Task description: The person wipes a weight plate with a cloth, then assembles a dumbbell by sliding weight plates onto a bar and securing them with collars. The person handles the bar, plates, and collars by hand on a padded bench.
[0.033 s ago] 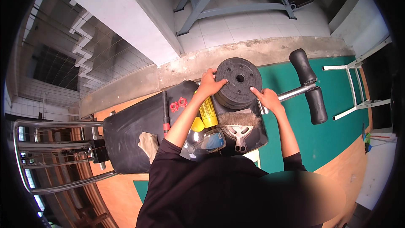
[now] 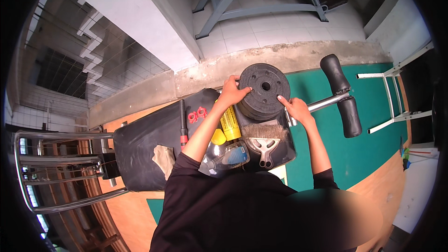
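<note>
A round black weight plate [image 2: 267, 74] with a centre hole tops a stack of similar plates on a black padded bench [image 2: 135, 149]. My left hand [image 2: 233, 93] is closed on its left edge, the thumb on top. At the right edge my right hand [image 2: 296, 110] grips it the same way. Whether the top plate is lifted off those beneath, I cannot tell. Close by on the near side lie a brush [image 2: 264, 143] with brown bristles and a yellow cylindrical container [image 2: 229, 123]. A clear spray bottle [image 2: 228, 157] with a blue label lies nearer my body.
Left of my left forearm are two red collar clips [image 2: 197, 115], a black bar with a red end [image 2: 182, 121] and a beige cloth [image 2: 163, 159]. Padded leg rollers [image 2: 336, 72] stick out on the right above green matting [image 2: 317, 158]. A grey metal frame [image 2: 266, 11] stands beyond.
</note>
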Tool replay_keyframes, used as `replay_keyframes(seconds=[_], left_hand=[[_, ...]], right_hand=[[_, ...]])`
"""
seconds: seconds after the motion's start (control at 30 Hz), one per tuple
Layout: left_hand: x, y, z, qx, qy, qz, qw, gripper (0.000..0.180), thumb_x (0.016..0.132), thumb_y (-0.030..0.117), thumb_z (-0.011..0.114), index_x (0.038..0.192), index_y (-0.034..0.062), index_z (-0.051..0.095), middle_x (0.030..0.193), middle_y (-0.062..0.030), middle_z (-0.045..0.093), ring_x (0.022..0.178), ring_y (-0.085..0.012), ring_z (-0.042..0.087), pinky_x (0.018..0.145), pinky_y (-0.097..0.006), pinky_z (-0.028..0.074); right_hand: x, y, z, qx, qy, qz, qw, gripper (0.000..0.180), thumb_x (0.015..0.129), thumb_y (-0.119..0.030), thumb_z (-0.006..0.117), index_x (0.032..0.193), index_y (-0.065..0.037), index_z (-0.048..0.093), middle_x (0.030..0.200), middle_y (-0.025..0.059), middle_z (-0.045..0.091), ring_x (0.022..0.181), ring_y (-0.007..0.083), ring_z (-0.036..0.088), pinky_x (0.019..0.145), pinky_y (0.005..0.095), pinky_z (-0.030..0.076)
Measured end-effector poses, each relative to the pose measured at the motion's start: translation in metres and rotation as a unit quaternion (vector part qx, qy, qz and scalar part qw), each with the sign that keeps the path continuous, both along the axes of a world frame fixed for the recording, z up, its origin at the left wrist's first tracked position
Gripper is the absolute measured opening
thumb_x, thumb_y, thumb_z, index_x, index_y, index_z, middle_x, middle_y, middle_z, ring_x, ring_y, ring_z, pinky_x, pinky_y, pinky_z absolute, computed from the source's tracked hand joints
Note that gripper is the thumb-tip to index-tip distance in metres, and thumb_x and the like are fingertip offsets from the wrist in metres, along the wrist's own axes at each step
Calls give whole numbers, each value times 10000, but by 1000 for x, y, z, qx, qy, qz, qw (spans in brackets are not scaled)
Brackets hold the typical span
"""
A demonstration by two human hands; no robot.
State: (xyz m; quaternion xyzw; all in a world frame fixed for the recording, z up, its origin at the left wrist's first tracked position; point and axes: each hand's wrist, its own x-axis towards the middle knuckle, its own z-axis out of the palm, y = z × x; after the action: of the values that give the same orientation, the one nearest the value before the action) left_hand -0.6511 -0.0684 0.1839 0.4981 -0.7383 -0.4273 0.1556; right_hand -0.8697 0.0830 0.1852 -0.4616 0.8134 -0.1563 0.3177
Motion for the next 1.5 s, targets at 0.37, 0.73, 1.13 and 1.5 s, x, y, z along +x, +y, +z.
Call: replay_keyframes(seconds=[0.37, 0.73, 1.13, 1.5], left_hand=[[53, 11, 11, 34, 82, 52, 995, 567, 772, 282, 742, 1197, -22, 521, 1064, -104, 563, 843, -141, 560, 769, -264, 473], [234, 134, 50, 107, 270, 291, 911, 323, 866, 186, 648, 1144, 41, 568, 953, -11, 630, 846, -76, 585, 710, -217, 450], [315, 273, -105, 101, -11, 389, 915, 579, 712, 325, 784, 1077, -56, 547, 948, -138, 569, 808, -188, 579, 734, -299, 479], [276, 237, -98, 64, -27, 379, 923, 429, 805, 357, 652, 960, -35, 576, 722, -231, 629, 719, -383, 633, 689, -437, 479]], right_hand=[[-1, 12, 4, -30, 1, -38, 999, 789, 828, -707, 409, 545, 19, 529, 536, 175, 522, 580, 322, 557, 618, 417, 432], [67, 54, 3, -146, -31, -107, 983, 650, 904, -583, 431, 642, 5, 521, 535, 96, 481, 543, 188, 446, 584, 348, 406], [182, 79, -34, -193, -137, 34, 971, 513, 950, -407, 476, 626, -10, 475, 517, 8, 397, 521, 83, 355, 487, 299, 314], [227, 83, -41, -163, -180, 104, 965, 465, 945, -363, 504, 654, 0, 532, 516, 25, 424, 506, 78, 366, 481, 288, 312]])
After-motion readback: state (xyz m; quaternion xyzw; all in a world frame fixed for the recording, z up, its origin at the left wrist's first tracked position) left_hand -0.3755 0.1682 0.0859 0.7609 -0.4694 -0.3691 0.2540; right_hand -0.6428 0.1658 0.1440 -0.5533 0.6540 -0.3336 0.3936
